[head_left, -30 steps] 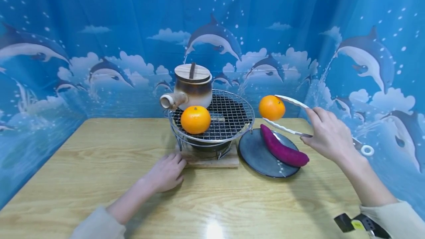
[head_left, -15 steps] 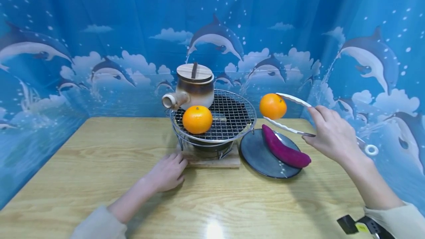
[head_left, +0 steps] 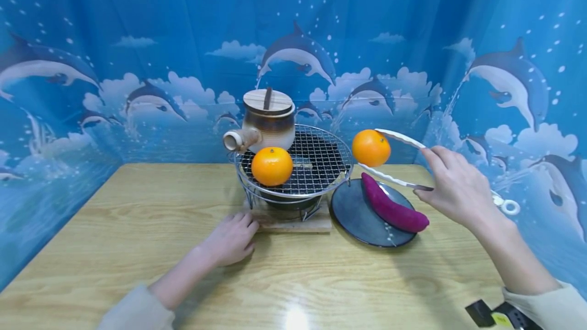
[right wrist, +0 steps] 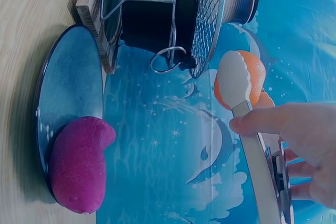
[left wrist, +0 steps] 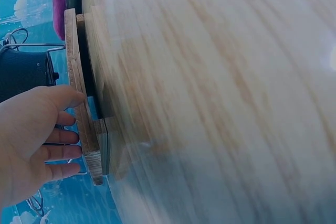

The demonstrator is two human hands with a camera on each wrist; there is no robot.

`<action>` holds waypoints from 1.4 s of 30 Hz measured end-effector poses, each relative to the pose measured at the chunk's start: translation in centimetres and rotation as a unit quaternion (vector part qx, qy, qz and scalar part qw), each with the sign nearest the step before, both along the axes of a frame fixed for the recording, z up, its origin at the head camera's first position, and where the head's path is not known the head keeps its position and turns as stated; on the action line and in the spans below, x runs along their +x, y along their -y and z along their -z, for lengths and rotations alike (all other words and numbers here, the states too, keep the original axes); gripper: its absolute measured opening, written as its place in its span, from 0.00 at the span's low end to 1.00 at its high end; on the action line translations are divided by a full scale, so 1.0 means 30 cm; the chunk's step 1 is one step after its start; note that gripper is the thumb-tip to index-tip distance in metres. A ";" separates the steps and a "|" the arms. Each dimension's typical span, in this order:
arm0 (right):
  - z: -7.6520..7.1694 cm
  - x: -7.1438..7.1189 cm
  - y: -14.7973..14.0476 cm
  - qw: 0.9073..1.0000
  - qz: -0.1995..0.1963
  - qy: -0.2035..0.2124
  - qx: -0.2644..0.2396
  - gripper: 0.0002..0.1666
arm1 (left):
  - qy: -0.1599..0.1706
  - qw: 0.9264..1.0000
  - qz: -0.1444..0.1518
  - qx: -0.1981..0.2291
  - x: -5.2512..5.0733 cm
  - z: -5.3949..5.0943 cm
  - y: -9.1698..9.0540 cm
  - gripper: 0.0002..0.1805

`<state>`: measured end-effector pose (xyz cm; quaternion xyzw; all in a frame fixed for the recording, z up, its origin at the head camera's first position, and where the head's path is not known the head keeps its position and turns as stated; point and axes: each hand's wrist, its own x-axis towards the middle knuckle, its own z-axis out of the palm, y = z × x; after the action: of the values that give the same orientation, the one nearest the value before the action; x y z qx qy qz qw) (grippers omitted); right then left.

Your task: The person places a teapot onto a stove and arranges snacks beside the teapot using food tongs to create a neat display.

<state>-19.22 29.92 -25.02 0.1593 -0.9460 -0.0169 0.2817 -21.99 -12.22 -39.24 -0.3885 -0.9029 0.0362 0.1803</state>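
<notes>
Left hand [head_left: 231,239]: low on the counter [head_left: 137,218], at the near left end of the wooden board [head_left: 293,224]; fingers loosely bent and slightly apart, thumb tip against the board's edge.
Lidded pot [head_left: 269,126]: upright at the far left of the wire rack [head_left: 316,162], its handle pointing left and near.
Resting orange [head_left: 272,166]: on the rack's near left part, in front of the pot.
Held orange [head_left: 370,147]: off the rack's right edge — in the air, between the tips of the tongs [head_left: 390,177].
Dark plate [head_left: 350,213]: right of the board, a purple sweet potato [head_left: 392,208] lying across its right part.
Right hand [head_left: 458,185]: farthest right, raised — thumb and fingers pinching the tongs.
</notes>
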 end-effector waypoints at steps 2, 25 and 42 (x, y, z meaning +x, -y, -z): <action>-0.004 0.006 0.005 1.000 -0.006 -0.004 0.001 0.48 | 0.000 1.000 -0.001 -0.001 0.000 -0.001 0.000 0.18; -0.029 0.043 0.074 0.998 -0.054 -0.028 0.004 0.49 | -0.002 1.000 -0.003 -0.006 -0.001 -0.003 0.000 0.17; -0.041 0.059 0.111 0.998 -0.063 -0.001 -0.002 0.50 | -0.001 1.000 -0.006 -0.007 0.002 0.001 -0.003 0.18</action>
<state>-17.45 26.59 -23.80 0.2178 -0.9338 0.0029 0.2838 -21.93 -12.13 -39.26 -0.3848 -0.9046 0.0440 0.1779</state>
